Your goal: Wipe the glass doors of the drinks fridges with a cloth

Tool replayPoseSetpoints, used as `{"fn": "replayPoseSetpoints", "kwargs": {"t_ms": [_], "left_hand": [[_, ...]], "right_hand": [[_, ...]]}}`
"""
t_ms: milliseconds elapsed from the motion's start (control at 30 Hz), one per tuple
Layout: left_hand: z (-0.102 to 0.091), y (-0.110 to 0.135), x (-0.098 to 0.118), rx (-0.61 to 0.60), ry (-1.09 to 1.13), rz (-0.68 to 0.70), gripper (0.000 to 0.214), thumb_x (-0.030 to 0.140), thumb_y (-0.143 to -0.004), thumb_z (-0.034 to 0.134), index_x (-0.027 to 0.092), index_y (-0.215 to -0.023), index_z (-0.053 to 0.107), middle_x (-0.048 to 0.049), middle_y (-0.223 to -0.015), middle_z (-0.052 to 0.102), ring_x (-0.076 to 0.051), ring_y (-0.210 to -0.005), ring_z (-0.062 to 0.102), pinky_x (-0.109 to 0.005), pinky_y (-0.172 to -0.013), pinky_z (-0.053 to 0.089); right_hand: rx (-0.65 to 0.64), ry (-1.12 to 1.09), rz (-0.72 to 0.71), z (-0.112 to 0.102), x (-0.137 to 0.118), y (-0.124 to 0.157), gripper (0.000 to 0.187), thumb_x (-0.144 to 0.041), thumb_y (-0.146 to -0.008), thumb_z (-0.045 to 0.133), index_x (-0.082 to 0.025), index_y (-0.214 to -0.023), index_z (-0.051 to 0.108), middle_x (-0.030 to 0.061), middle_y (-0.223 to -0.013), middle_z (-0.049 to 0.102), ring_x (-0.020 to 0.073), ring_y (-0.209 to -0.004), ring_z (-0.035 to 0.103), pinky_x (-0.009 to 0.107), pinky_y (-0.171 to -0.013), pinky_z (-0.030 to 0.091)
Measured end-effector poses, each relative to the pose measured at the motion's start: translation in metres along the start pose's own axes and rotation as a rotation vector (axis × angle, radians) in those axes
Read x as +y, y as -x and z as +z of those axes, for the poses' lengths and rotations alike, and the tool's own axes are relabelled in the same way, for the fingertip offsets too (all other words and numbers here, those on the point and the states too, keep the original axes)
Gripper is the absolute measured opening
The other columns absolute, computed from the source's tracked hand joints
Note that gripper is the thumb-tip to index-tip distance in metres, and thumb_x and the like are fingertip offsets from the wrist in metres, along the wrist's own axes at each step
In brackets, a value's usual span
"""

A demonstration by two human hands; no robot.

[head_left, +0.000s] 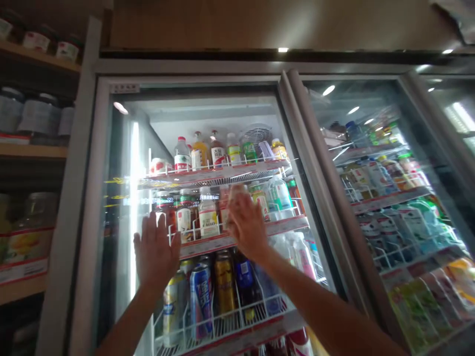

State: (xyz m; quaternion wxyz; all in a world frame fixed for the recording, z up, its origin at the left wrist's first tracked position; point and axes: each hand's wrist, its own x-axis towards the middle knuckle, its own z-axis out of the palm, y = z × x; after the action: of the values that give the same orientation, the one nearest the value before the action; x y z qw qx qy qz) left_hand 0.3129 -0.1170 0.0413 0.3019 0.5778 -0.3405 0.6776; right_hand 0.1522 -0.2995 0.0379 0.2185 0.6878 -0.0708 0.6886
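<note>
A tall glass door (128,279) of a lit drinks fridge stands in front of me, seemingly closed, with reflections on its pane. Raised at the left of the pane, my left hand (156,252) is open, its fingers stretched upward and nothing in it. My right hand (248,225) is lifted before the middle shelf, its fingers smeared by motion. A pale patch shows at its fingertips; whether this is something held or a bottle behind cannot be made out. Whether either palm touches the glass is unclear. Behind the hands are bottles (208,217) and cans (201,299) on wire shelves.
Metal door frames (315,163) run down between this fridge door and a second glass door (389,188) with more drinks at the right. Wooden shelves (33,151) with jars (39,116) stand close on the left. A brown panel (222,24) spans the top.
</note>
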Motion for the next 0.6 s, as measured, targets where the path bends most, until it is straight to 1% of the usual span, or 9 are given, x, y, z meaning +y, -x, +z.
{"fn": "replayPoseSetpoints", "kwargs": {"t_ms": [67, 100, 133, 200, 300, 333, 400, 467, 600], "left_hand": [[-0.002, 0.0, 0.0, -0.01, 0.007, 0.003, 0.063, 0.039, -0.091, 0.036, 0.018, -0.146, 0.015, -0.0168, -0.15, 0.025, -0.034, -0.138, 0.022, -0.059, -0.108, 0.023], [-0.002, 0.0, 0.0, -0.008, 0.011, 0.0, 0.062, 0.039, -0.091, 0.036, 0.018, -0.146, 0.015, -0.0167, -0.15, 0.024, -0.034, -0.138, 0.022, -0.059, -0.108, 0.022], [-0.003, 0.0, 0.001, -0.003, 0.018, -0.003, 0.062, 0.039, -0.091, 0.036, 0.019, -0.146, 0.016, -0.0162, -0.151, 0.023, -0.034, -0.138, 0.022, -0.059, -0.108, 0.022], [-0.002, 0.001, 0.001, 0.007, 0.036, -0.004, 0.063, 0.039, -0.091, 0.038, 0.02, -0.146, 0.016, -0.0147, -0.151, 0.023, -0.034, -0.139, 0.022, -0.059, -0.109, 0.02], [-0.001, 0.002, 0.002, 0.014, 0.039, -0.007, 0.065, 0.039, -0.09, 0.04, 0.022, -0.147, 0.014, -0.0127, -0.152, 0.022, -0.032, -0.139, 0.021, -0.057, -0.11, 0.019], [0.0, 0.002, 0.001, 0.01, 0.033, -0.007, 0.065, 0.039, -0.09, 0.04, 0.023, -0.147, 0.013, -0.0124, -0.152, 0.022, -0.032, -0.139, 0.021, -0.056, -0.11, 0.019], [0.0, 0.0, 0.0, 0.009, 0.023, -0.021, 0.064, 0.039, -0.09, 0.04, 0.022, -0.146, 0.015, -0.0128, -0.151, 0.023, -0.032, -0.139, 0.021, -0.055, -0.11, 0.02], [-0.001, 0.0, 0.001, 0.005, 0.027, -0.023, 0.063, 0.038, -0.09, 0.04, 0.02, -0.146, 0.018, -0.0145, -0.151, 0.025, -0.032, -0.139, 0.022, -0.056, -0.11, 0.02], [-0.003, 0.016, 0.019, 0.002, 0.024, -0.018, 0.064, 0.037, -0.09, 0.04, 0.019, -0.146, 0.015, -0.0159, -0.151, 0.021, -0.034, -0.14, 0.018, -0.059, -0.109, 0.019]], "right_hand": [[-0.089, -0.059, -0.174, 0.006, -0.041, -0.006, 0.05, -0.038, -0.086, 0.048, -0.029, -0.135, 0.043, 0.0014, -0.152, 0.026, 0.0272, -0.141, 0.017, 0.05, -0.111, 0.022], [-0.102, -0.066, -0.213, 0.007, -0.047, -0.005, 0.047, -0.038, -0.087, 0.048, -0.031, -0.133, 0.045, -0.0006, -0.152, 0.026, 0.0255, -0.141, 0.017, 0.05, -0.112, 0.021], [-0.093, -0.056, -0.21, 0.005, -0.042, -0.002, 0.044, -0.037, -0.087, 0.047, -0.031, -0.131, 0.046, -0.0013, -0.151, 0.028, 0.0244, -0.141, 0.019, 0.049, -0.112, 0.02], [-0.026, 0.009, -0.093, -0.004, -0.004, 0.012, 0.042, -0.032, -0.089, 0.045, -0.029, -0.131, 0.048, 0.0015, -0.149, 0.033, 0.0248, -0.139, 0.023, 0.051, -0.111, 0.021], [0.137, 0.141, 0.183, -0.021, 0.079, 0.037, 0.043, -0.025, -0.09, 0.041, -0.025, -0.133, 0.046, 0.0094, -0.146, 0.038, 0.0294, -0.137, 0.029, 0.056, -0.105, 0.027], [0.191, 0.165, 0.249, -0.026, 0.1, 0.043, 0.044, -0.025, -0.09, 0.04, -0.025, -0.135, 0.045, 0.0104, -0.146, 0.037, 0.031, -0.136, 0.03, 0.058, -0.102, 0.029], [0.263, 0.177, 0.32, -0.029, 0.113, 0.051, 0.047, -0.025, -0.091, 0.04, -0.026, -0.137, 0.042, 0.0111, -0.147, 0.034, 0.0331, -0.136, 0.028, 0.06, -0.099, 0.031], [0.231, 0.139, 0.289, -0.026, 0.089, 0.055, 0.048, -0.024, -0.09, 0.039, -0.025, -0.138, 0.04, 0.0102, -0.149, 0.031, 0.0321, -0.138, 0.024, 0.059, -0.101, 0.031], [-0.016, -0.007, 0.002, -0.01, -0.008, 0.054, 0.045, -0.031, -0.089, 0.042, -0.024, -0.134, 0.045, 0.0033, -0.151, 0.029, 0.0256, -0.142, 0.014, 0.049, -0.11, 0.022]]}}
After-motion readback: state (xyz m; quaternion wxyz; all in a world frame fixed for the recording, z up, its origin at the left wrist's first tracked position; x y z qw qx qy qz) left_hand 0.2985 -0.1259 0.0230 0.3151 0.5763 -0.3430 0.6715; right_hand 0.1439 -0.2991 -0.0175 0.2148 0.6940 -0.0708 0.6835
